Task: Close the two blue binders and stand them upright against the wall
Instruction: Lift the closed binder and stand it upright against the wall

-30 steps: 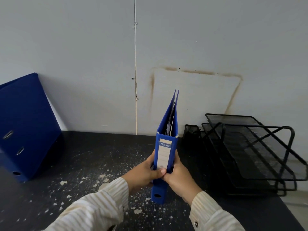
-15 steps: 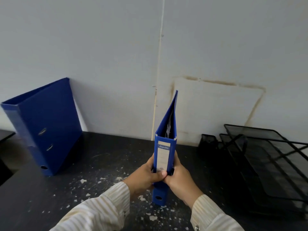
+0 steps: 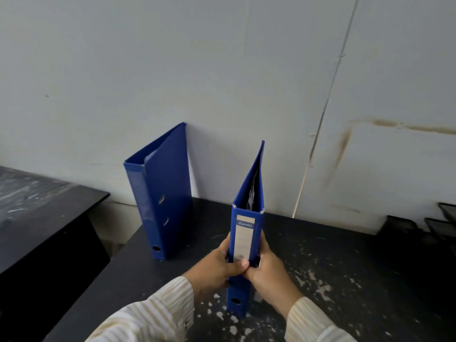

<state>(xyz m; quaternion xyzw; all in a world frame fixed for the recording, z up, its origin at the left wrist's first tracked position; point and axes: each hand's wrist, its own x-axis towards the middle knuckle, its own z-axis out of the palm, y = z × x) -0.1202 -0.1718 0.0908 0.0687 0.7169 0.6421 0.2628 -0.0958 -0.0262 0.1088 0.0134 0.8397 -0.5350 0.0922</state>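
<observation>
A closed blue binder with a white spine label stands upright on the black table, spine toward me, papers showing at its top. My left hand grips its left side with the thumb across the spine. My right hand presses its right side. The binder stands in front of the wall, apart from it. A second closed blue binder stands upright to the left, leaning back against the wall near the table's left end.
A lower black surface sits at the left, separated from the table by a gap. Black wire mesh trays stand at the far right against the wall. White flecks mark the tabletop near me.
The view has swung left, so the second binder now appears near the centre and the mesh trays sit at the right edge. Both hands keep the same grip on the upright binder.
</observation>
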